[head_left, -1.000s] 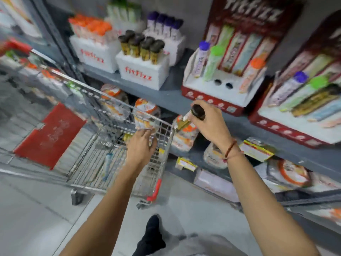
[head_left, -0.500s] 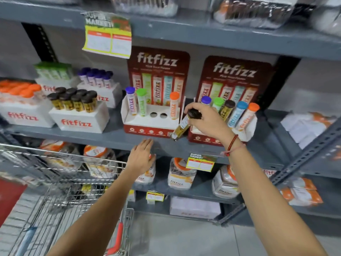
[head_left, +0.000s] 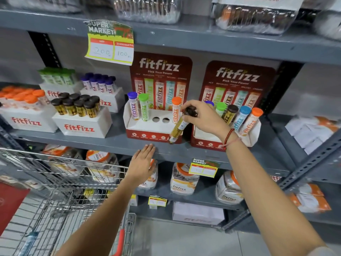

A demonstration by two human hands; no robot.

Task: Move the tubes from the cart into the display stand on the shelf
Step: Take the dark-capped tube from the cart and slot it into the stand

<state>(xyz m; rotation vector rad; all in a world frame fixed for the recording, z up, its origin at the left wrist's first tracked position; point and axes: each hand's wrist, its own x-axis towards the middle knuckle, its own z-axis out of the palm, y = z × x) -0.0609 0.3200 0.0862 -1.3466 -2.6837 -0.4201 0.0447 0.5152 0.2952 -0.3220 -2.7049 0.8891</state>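
My right hand (head_left: 204, 117) grips a gold tube with a dark brown cap (head_left: 178, 129) by its top. The tube hangs tilted in front of the right end of the left display stand (head_left: 147, 129). That stand holds a purple-capped tube (head_left: 133, 106), a green-capped tube (head_left: 144, 107) and an orange-capped tube (head_left: 176, 109), with two bare round holes (head_left: 160, 119) between them. My left hand (head_left: 143, 163) is flat and holds nothing, its fingertips at the shelf's front edge (head_left: 110, 147). The wire cart (head_left: 55, 191) stands at lower left with a blue tube (head_left: 28, 242) lying in it.
A second display stand (head_left: 249, 139) to the right holds several tubes. White boxes of tubes (head_left: 81, 124) fill the shelf's left part. Jars (head_left: 183, 182) sit on the lower shelf. A price tag (head_left: 110, 43) hangs from the shelf above.
My view rose from the cart to the shelf. My right hand carried the gold tube up to the left stand. My left hand left the cart rim and came to the shelf edge.
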